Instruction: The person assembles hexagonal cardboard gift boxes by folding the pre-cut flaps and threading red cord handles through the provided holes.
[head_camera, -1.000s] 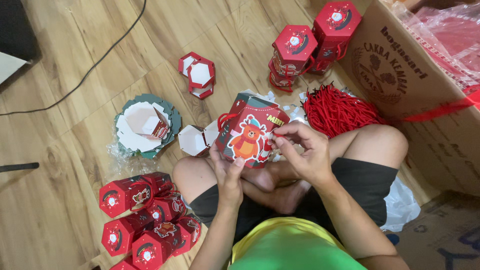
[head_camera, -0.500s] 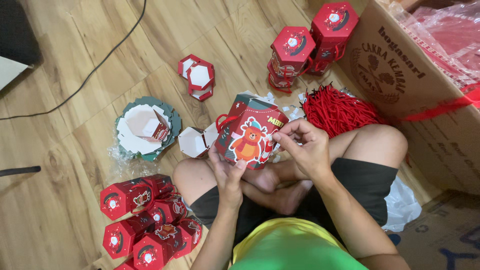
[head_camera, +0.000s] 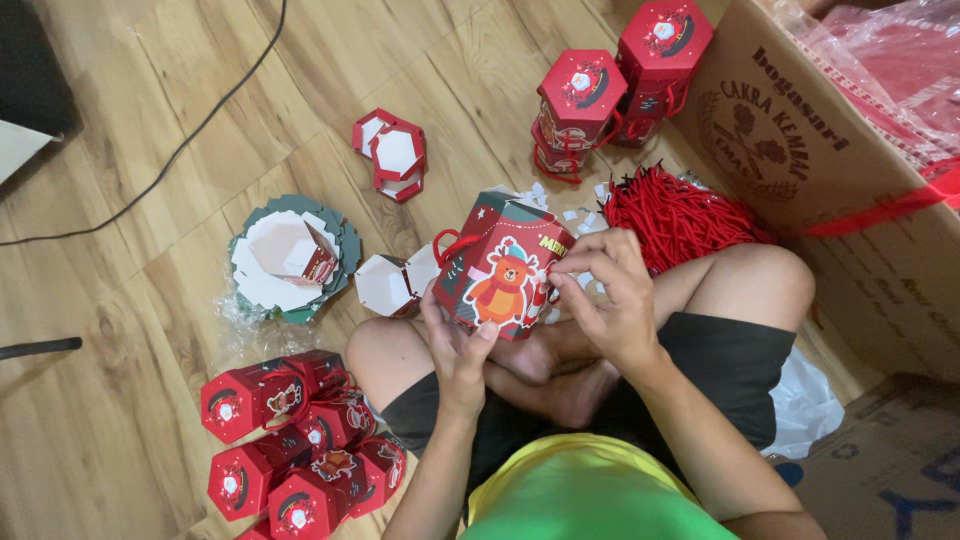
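A person sits cross-legged on the wooden floor (head_camera: 130, 420). The left hand (head_camera: 455, 345) cups the underside of a red hexagonal gift box (head_camera: 497, 270) with a bear picture, while the right hand (head_camera: 605, 290) pinches its right side. Finished red boxes (head_camera: 295, 445) lie clustered toward the floor's lower left edge; two stacks of boxes (head_camera: 620, 80) stand near the top edge, beside a cardboard carton (head_camera: 860, 200). A pile of red cords (head_camera: 680, 215) lies just beyond the right hand.

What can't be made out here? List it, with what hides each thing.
Head view only:
- Far side of the bear-printed box: turned away from the camera.
- Right hand fingertips: curled against the box edge, so what they pinch is hidden.
- Left hand palm: faces away.
- Cardboard carton contents: cut off by the frame edge.
- Lowest red boxes: cropped at the bottom.
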